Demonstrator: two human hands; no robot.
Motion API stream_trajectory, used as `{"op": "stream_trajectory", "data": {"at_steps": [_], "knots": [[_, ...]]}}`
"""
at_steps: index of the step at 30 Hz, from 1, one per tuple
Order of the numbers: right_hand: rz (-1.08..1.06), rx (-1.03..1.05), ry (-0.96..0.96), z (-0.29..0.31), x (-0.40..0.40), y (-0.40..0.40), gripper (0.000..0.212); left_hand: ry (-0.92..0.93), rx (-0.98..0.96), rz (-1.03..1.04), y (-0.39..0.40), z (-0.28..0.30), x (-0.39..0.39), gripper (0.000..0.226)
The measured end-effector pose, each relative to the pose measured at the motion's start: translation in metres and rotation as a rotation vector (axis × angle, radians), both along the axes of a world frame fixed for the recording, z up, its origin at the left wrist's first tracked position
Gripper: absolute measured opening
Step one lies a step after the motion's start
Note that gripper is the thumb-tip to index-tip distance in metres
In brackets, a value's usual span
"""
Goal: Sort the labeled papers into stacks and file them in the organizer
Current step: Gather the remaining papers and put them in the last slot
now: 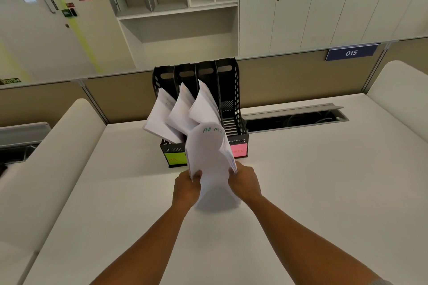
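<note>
A black organizer [228, 90] with several upright slots stands at the back of the white desk. Its three left slots each hold a leaning sheaf of white papers [159, 115]; the rightmost slot is empty. A green sticky label [174, 158] marks the left slot and a pink one [239, 150] the right slot. In front of the organizer, both hands hold up a stack of white papers [209, 157] with "ADMI" handwritten in green on top. My left hand [186, 186] grips its lower left edge. My right hand [243, 181] grips its lower right edge.
The white desk [301, 192] spreads wide around my arms. An open cable tray [294, 117] lies right of the organizer. Beige partition panels [289, 76] run behind, one bearing a blue "015" sign [350, 53]. Rounded white dividers [58, 157] flank the desk; cabinets stand beyond.
</note>
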State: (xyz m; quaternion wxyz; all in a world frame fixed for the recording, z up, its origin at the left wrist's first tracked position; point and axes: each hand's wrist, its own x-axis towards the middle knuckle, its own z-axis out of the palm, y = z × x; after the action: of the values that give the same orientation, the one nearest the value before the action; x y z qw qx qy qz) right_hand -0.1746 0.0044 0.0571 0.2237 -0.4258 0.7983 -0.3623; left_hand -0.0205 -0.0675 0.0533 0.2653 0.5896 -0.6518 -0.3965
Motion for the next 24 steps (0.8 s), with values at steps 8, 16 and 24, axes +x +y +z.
{"op": "stream_trajectory", "data": {"at_steps": [8, 16, 24], "knots": [[0.012, 0.086, -0.027, -0.009, -0.005, 0.011, 0.033, -0.106, 0.059, -0.055, 0.007, -0.008, 0.010, 0.031], [0.027, 0.041, -0.056, -0.007, -0.004, 0.012, 0.017, -0.110, 0.079, -0.052, 0.003, -0.009, 0.010, 0.033], [0.030, -0.086, 0.023, 0.016, -0.004, 0.000, 0.033, -0.140, 0.017, -0.004, -0.006, -0.007, 0.011, 0.032]]}}
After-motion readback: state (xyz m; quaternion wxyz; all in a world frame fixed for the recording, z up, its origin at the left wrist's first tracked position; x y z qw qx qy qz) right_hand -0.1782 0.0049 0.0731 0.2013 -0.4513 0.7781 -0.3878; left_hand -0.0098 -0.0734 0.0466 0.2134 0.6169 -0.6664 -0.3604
